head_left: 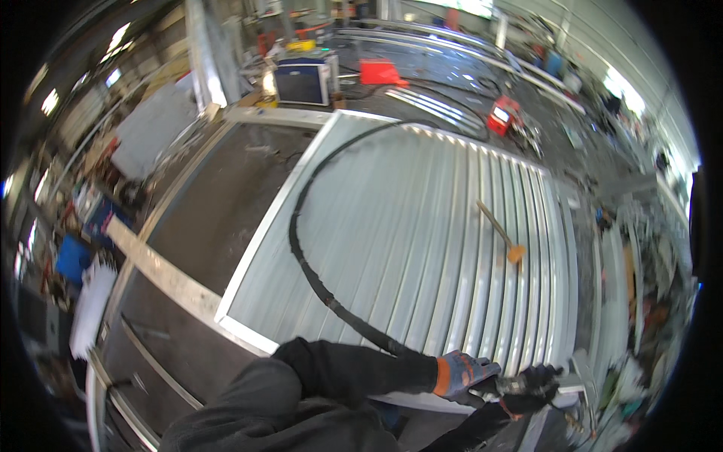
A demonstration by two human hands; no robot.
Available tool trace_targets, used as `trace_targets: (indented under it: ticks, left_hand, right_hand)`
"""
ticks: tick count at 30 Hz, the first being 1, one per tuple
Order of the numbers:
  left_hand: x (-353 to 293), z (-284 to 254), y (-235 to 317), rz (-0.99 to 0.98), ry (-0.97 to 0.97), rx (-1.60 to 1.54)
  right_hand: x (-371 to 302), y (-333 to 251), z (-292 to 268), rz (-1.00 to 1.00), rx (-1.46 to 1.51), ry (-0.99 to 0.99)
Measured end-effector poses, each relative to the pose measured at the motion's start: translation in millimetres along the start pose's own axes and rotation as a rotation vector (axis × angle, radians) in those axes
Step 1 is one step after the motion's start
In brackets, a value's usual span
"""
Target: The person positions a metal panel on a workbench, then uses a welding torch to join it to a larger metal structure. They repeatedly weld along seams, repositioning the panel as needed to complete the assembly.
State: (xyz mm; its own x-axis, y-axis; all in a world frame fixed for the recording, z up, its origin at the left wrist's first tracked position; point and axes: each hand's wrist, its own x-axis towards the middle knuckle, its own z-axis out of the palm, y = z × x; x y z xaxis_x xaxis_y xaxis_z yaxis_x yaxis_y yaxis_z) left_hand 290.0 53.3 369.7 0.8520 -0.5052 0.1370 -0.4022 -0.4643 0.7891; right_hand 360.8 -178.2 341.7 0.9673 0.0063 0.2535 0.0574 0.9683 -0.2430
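My left hand (465,374), in a grey glove with an orange cuff, reaches across the near edge of a ribbed metal panel (376,241). Its fingers curl down beside my right hand (529,388), which wears a dark glove. Both hands look closed around something dark and slightly blurred that the gloves mostly hide. A thick black cable (301,256) loops over the panel and passes behind my left forearm toward the hands. Just right of my right hand, a metal clamp (586,392) sits at the panel's near right corner.
A mallet (515,253) with a wooden handle lies on the ribs. Beams (162,271) of a frame extend left of the panel. Beyond it stand a blue-and-white machine (303,81), a red box (379,72) and a red unit (502,115). Metal profiles (614,279) are stacked at right.
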Motion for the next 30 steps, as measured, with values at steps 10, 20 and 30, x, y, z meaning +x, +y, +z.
trace_targets:
  ticks: [10, 20, 30]
  left_hand:
    - [-32, 2, -28, -0.022, 0.325, 0.182]
    - [-198, 105, -211, -0.328, 0.023, -0.173]
    - [-271, -35, -305, -0.660, -0.332, 0.311]
  right_hand:
    - [36, -2, 52, -0.260, -0.749, -0.061]
    - [-83, -15, -25, 0.362, -0.138, 0.138]
    - [-77, 32, -94, 0.207, -0.619, 0.679]
